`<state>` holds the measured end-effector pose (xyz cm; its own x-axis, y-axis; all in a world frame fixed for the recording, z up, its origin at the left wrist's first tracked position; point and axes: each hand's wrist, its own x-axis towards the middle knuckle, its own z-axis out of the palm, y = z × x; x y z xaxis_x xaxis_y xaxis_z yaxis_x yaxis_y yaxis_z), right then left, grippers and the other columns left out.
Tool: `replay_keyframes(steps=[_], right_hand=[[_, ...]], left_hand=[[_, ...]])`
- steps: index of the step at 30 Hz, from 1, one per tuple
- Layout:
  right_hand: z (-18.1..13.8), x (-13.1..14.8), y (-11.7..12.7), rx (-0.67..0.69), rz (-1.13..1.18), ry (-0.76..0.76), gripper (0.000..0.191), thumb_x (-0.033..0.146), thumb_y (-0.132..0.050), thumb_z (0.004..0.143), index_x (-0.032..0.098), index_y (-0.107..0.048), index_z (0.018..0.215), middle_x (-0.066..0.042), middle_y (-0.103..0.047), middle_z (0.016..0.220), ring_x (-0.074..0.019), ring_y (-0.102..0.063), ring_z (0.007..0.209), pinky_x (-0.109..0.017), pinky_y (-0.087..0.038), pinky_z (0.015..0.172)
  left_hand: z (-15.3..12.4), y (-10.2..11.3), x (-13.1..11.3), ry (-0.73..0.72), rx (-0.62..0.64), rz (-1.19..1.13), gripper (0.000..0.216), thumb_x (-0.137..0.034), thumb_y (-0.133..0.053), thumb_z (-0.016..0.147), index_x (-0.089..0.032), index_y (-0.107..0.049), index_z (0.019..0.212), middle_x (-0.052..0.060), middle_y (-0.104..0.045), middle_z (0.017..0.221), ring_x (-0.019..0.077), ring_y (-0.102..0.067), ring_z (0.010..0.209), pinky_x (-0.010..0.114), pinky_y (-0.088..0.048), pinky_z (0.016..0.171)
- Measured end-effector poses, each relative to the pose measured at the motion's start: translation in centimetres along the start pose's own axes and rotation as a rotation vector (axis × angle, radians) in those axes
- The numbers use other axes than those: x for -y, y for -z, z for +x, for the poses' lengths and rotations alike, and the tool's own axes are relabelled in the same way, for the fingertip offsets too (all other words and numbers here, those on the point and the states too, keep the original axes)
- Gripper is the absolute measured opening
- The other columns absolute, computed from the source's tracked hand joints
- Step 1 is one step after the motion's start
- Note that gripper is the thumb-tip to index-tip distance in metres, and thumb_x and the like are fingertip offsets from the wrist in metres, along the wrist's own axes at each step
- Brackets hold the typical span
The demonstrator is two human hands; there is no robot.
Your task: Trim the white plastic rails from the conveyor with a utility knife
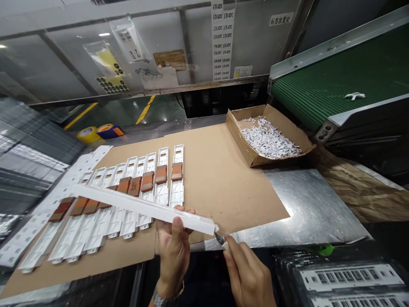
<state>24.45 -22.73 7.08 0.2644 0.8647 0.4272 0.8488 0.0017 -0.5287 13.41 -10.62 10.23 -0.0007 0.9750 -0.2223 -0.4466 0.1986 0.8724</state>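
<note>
My left hand [175, 243] is closed round a long white plastic strip [143, 207], thumb on its near side and fingers beneath. The strip slants from the upper left down to its right end. In my right hand [247, 273] is a small knife [221, 240] with a metal blade and a pale handle. Its tip is at the strip's right end, close to a small tab there; contact is hard to make out. Behind the held strip lies a row of several white plastic strips [178, 194] with orange-brown blocks [161, 174] across their middles.
Cardboard [211, 170] covers much of the metal table [306, 196]. A cardboard box [247, 155] of small white plastic bits stands at the back right. Beyond it runs a green conveyor [335, 81]. Tape rolls [87, 134] lie at the back left, and bagged white parts [351, 277] are stacked lower right.
</note>
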Motion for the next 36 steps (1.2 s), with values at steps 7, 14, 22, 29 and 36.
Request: replay_keyframes(steps=[7, 14, 22, 29, 36], right_hand=[[0.1, 0.0, -0.1, 0.002, 0.003, -0.004, 0.032, 0.017, -0.045, 0.091, 0.012, -0.051, 0.123, -0.008, -0.063, 0.085, -0.0169, -0.062, 0.074, -0.025, -0.051, 0.065], [0.0, -0.2, -0.1, -0.009, -0.032, 0.016, 0.037, 0.017, -0.047, 0.091, 0.014, -0.047, 0.128, -0.008, -0.062, 0.083, -0.0175, -0.062, 0.072, -0.026, -0.050, 0.064], [0.6, -1.3, 0.0, -0.062, -0.057, -0.051, 0.029, 0.021, -0.043, 0.094, 0.012, -0.055, 0.119, -0.006, -0.063, 0.077, -0.0165, -0.062, 0.065, -0.025, -0.049, 0.056], [0.7, -3.6, 0.8, -0.048, 0.045, -0.168, 0.031, 0.024, -0.044, 0.094, 0.017, -0.053, 0.122, -0.008, -0.066, 0.102, -0.0178, -0.065, 0.090, -0.025, -0.053, 0.075], [4.0, -6.3, 5.2, -0.121, -0.010, -0.078, 0.041, 0.026, -0.054, 0.088, 0.019, -0.045, 0.128, -0.011, -0.059, 0.120, -0.0200, -0.058, 0.108, -0.026, -0.051, 0.084]], left_hand=[[-0.4, -0.4, -0.6, 0.029, -0.062, 0.039, 0.048, -0.046, -0.075, 0.064, -0.021, -0.051, 0.098, 0.001, -0.059, 0.092, 0.0162, -0.065, 0.080, 0.023, -0.055, 0.064], [-0.4, -0.7, -0.7, 0.029, -0.089, 0.032, 0.048, -0.045, -0.077, 0.061, -0.023, -0.052, 0.096, -0.002, -0.061, 0.089, 0.0147, -0.066, 0.077, 0.023, -0.055, 0.065], [-0.5, -0.3, -0.9, 0.075, -0.108, 0.032, 0.050, -0.050, -0.077, 0.059, -0.019, -0.057, 0.093, 0.001, -0.063, 0.085, 0.0171, -0.066, 0.074, 0.025, -0.056, 0.062], [-1.3, 0.1, -0.3, 0.373, 0.124, -0.023, 0.047, -0.042, -0.071, 0.067, -0.022, -0.058, 0.108, 0.007, -0.065, 0.101, 0.0202, -0.065, 0.081, 0.030, -0.054, 0.067], [0.3, 4.2, -0.4, 0.670, 0.779, 0.249, 0.051, -0.053, -0.063, 0.068, -0.017, -0.064, 0.104, 0.004, -0.064, 0.067, 0.0107, -0.051, 0.044, 0.020, -0.039, 0.038]])
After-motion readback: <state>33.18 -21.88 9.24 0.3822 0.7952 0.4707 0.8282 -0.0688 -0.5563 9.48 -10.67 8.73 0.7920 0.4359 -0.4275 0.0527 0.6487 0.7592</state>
